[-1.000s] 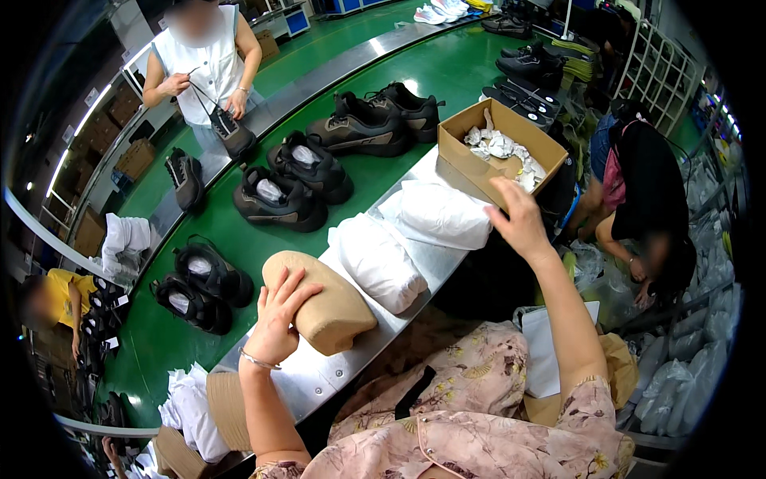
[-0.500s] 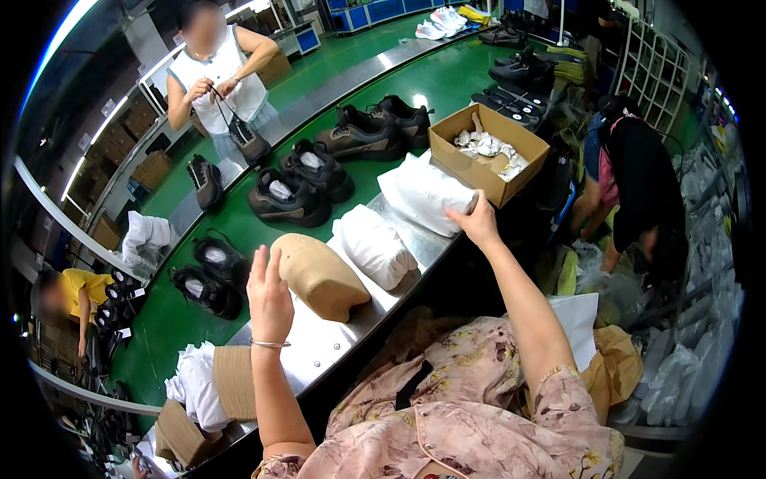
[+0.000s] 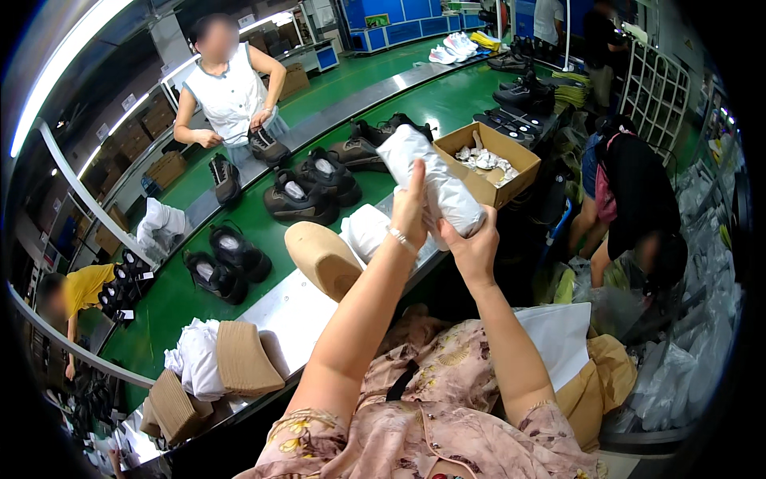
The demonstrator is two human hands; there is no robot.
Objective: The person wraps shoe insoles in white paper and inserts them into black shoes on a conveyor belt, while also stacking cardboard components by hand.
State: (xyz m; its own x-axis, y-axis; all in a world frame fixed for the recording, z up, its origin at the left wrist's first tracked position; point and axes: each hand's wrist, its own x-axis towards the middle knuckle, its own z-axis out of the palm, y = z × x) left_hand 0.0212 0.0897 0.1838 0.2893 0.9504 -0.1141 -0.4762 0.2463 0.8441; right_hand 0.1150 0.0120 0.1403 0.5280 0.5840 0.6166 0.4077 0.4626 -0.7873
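Between both hands I hold a white paper-wrapped bundle (image 3: 451,191), raised above the metal bench edge and tilted. My left hand (image 3: 410,209) presses its near left side, fingers pointing up. My right hand (image 3: 474,251) grips its lower end, thumb on the near face. Behind my left wrist lies a second white wrapped bundle (image 3: 367,229), partly hidden. Left of it is a curved tan cardboard form (image 3: 319,254). Just beyond the held bundle stands an open cardboard box (image 3: 517,188) with crumpled white paper inside.
Dark shoes (image 3: 299,197) stand in pairs on the green belt (image 3: 171,279). Cardboard forms (image 3: 246,359) and a white bundle (image 3: 195,359) sit at the left. Across the belt a person (image 3: 227,88) handles a shoe; another (image 3: 638,184) bends over plastic bags at the right.
My left hand has moved right, from beside the cardboard form onto the bundle. The bundle has come up off the bench and tilted. The person opposite has shifted the hanging shoe lower.
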